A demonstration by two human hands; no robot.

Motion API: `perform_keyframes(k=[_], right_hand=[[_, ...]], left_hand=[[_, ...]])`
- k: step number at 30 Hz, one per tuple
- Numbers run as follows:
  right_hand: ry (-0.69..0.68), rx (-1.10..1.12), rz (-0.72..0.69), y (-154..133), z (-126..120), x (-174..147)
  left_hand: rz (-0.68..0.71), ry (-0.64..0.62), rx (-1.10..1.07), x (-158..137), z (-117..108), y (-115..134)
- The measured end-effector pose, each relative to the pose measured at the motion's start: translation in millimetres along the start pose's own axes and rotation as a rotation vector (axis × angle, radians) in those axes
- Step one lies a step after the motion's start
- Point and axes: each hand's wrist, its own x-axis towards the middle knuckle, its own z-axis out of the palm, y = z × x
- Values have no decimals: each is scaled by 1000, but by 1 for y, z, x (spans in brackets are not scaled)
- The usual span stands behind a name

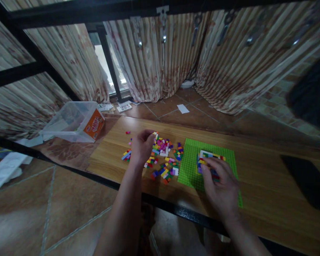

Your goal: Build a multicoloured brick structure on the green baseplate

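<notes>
On the table (264,185): one green baseplate (188,160), studded, four-sided, its far edge close to the table's far edge, its near edge just inside the black rim. Right of the baseplate: a broad stretch of wood, then a black slab (306,181), well apart, cut off by the view's border. Left of the baseplate: loose bricks (164,147), many colours, the closest almost at its edge; farther left, more wood running to the table's end. Well left of the baseplate, past that end: one clear bin (77,121), orange label. On the baseplate, right of its middle: one build (206,154), low, straight-sided, white, yellow, red and blue showing, near part hidden. Right hand (221,183): over the baseplate, thumb and forefinger nearly meeting at the build; brick between them, cannot tell. Left hand (142,147): left of the baseplate, above the bricks, fingers drawn to thumb; contents, cannot tell.
</notes>
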Motion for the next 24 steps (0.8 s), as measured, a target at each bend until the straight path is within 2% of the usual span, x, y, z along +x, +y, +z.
perform_keyframes(k=[3, 5, 9, 16, 24], right_hand=[[-185, 39, -120, -21, 17, -14], [-282, 12, -147, -30, 27, -25], [-378, -43, -170, -36, 40, -40], [-379, -113, -131, -38, 51, -42], [-386, -1, -136, -47, 90, -31]], left_hand=[[-26, 59, -34, -1, -9, 6], [-36, 79, -36, -1, -12, 8], [-34, 94, -40, 0, -16, 10], [-59, 137, -78, 2, -24, 8], [-90, 188, -145, 4, -37, 12]])
